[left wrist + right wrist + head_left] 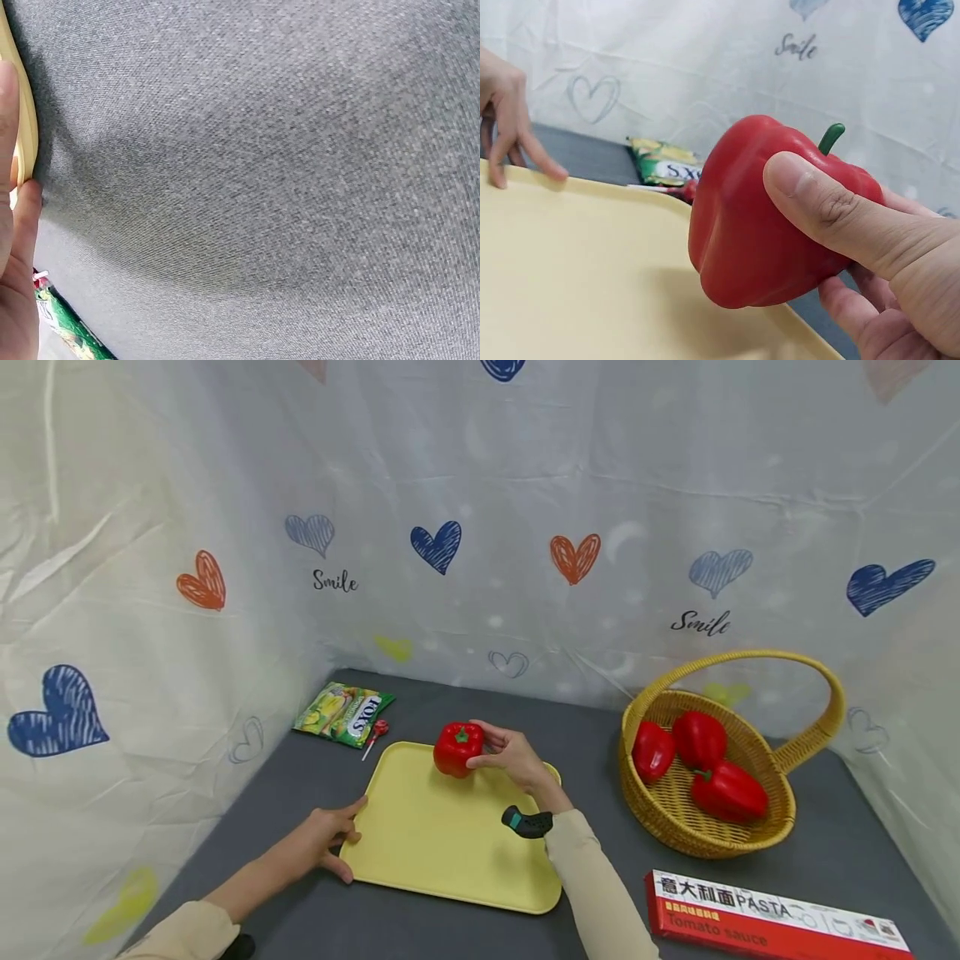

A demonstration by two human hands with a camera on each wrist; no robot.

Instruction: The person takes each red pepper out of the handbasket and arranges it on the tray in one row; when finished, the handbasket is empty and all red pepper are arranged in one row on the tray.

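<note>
A red bell pepper [458, 749] with a green stem is in my right hand [517, 760], over the far part of a yellow tray [442, 843]. In the right wrist view the thumb presses the near side of the pepper [780, 225], and the other fingers are behind and under it. A shadow falls on the tray below. My left hand [322, 839] touches the tray's left rim, its index finger and thumb spread along the edge. The left wrist view catches only part of that hand [16, 247] beside the tray rim [27, 127].
Right of the tray stands a yellow wicker basket [652, 814] with a tall handle, holding several red peppers [729, 792]. Nearer lies a pasta box [780, 918]. A green candy bag [343, 713] and a red lollipop [380, 727] lie beyond the tray's far left corner.
</note>
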